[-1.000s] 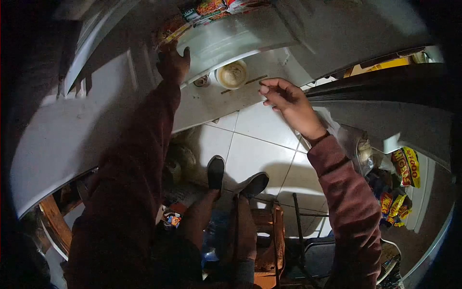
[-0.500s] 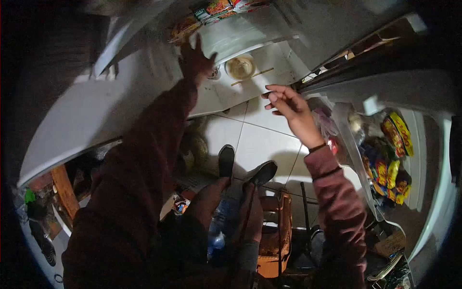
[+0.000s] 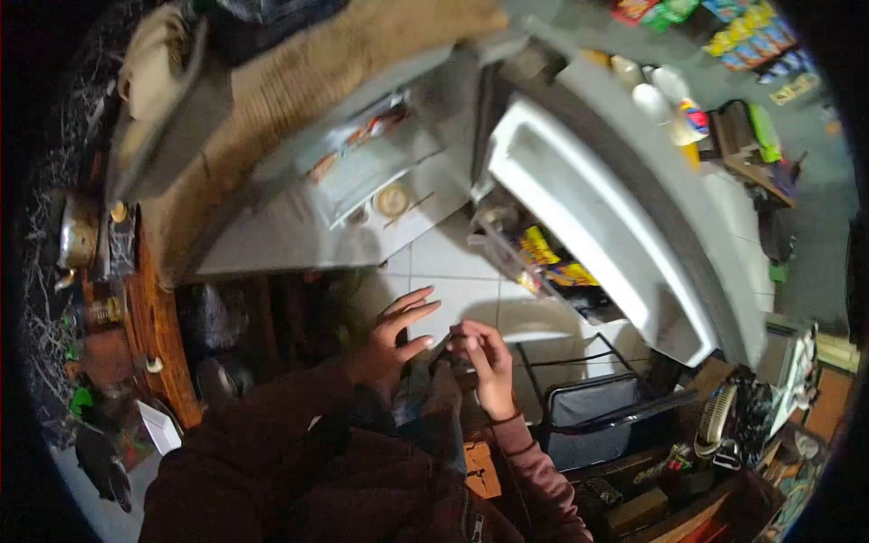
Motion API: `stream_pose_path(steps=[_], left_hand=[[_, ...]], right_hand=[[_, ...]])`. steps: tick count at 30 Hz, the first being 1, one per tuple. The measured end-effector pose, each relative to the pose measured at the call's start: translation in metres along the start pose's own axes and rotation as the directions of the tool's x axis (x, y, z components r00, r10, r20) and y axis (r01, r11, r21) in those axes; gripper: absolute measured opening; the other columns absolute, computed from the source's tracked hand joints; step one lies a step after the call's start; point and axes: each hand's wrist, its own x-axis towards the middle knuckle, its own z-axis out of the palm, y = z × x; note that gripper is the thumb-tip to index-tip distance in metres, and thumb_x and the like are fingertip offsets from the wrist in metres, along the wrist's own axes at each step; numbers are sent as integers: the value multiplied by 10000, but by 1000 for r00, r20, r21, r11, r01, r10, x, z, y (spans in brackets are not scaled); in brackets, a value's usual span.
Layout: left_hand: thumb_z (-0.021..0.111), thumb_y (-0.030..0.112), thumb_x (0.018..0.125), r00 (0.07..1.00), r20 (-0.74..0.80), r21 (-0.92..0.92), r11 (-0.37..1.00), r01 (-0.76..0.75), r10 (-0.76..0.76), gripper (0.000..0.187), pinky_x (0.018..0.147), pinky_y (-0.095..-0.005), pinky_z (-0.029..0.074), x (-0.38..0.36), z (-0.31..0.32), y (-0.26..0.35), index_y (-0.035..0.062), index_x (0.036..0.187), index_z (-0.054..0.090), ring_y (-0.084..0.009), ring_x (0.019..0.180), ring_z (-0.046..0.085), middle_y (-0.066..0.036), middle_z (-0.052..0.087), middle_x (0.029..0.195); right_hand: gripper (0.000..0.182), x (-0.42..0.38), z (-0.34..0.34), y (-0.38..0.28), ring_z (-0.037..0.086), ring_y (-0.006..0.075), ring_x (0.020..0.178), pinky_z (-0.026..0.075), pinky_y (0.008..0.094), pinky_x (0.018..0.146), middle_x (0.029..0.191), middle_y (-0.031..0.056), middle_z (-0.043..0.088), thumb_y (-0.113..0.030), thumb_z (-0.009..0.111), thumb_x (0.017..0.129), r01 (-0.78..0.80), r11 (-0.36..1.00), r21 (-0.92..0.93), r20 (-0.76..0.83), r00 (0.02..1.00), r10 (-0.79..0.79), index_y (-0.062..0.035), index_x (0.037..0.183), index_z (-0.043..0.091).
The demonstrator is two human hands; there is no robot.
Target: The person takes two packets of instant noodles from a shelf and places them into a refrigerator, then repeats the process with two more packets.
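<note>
My left hand is held in front of my body with its fingers stretched out and nothing in it. Close to its right, my right hand has its thumb and fingers drawn together; whatever is between the fingertips, if anything, is too small to make out. Both hands are in the air above the tiled floor. Beyond them stands an open refrigerator. On its white shelf are a round bowl and a thin stick. Colourful packets lie farther inside.
The open refrigerator door reaches out at right, with yellow packets in its lower rack. A dark bin stands at lower right. At left are a wooden post and a metal pot. More packets hang at upper right.
My left hand has come back from inside the refrigerator toward my body. My right hand has drawn back too, its fingers closer together. My view has pulled back, showing more of the room.
</note>
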Motion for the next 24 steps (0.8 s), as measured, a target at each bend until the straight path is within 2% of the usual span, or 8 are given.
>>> stream_pose_path(steps=[7,11,12,13,14,17,22,24], left_hand=[[618,91,909,991,-30,-43,990,-132,131,447,1092,-381,345,4,-39,119,2,1336,524,-258,1306,469,-142,491,1409],[610,98,921,990,-14,-273,952,-139,141,495,1048,-379,392,-4,-45,163,23,1389,466,-229,1266,516,-126,490,1421],[572,76,940,990,-12,-327,936,-134,138,510,1048,-384,393,-3,-48,172,18,1423,419,-234,1258,524,-120,474,1436],[510,181,997,991,-20,-436,891,-129,133,498,1034,-392,403,-3,-49,181,25,1451,376,-260,1262,521,-135,456,1451],[510,181,997,988,-21,-423,894,-146,152,498,1034,-392,403,-3,-53,189,25,1451,376,-260,1262,521,-135,456,1451],[345,415,1044,983,-146,-471,865,-170,114,567,1029,-398,410,-11,-59,206,30,1462,353,-290,1251,529,-177,448,1444],[400,404,1032,977,-180,-521,832,-191,112,561,1041,-401,393,-31,-77,208,47,1463,364,-253,1244,536,-160,459,1445],[413,367,1036,994,-59,-408,906,-112,96,533,1039,-392,396,-43,-94,202,38,1454,375,-246,1238,542,-156,477,1429]], right_hand=[[329,-46,-18,-147,586,176,1020,457,319,927,1211,117,600,-147,570,972,333,938,-94,29,943,-331,-7,1264,515],[384,-64,-12,-207,585,196,1070,472,334,928,1246,142,583,-175,530,980,456,887,-69,22,890,-456,3,1315,471],[449,-68,-12,-215,576,212,1094,466,351,931,1305,151,545,-285,517,990,457,887,-71,43,889,-455,-24,1350,448],[468,-71,-14,-220,572,218,1109,465,352,933,1315,152,538,-313,514,991,472,879,-58,64,881,-469,-28,1355,445],[487,-72,-16,-221,569,223,1124,463,352,934,1326,152,532,-341,511,991,481,876,-41,80,875,-477,-32,1361,441],[513,-80,-16,-219,558,234,1146,460,360,935,1340,154,520,-394,487,994,490,872,-1,113,866,-487,-44,1365,437],[495,-88,-17,-212,555,227,1139,462,359,932,1328,157,529,-390,478,997,452,888,-81,127,889,-440,-42,1348,446],[438,-90,-28,-210,560,215,1136,463,352,944,1314,140,545,-305,497,1004,442,879,-178,204,891,-407,-31,1342,451]])
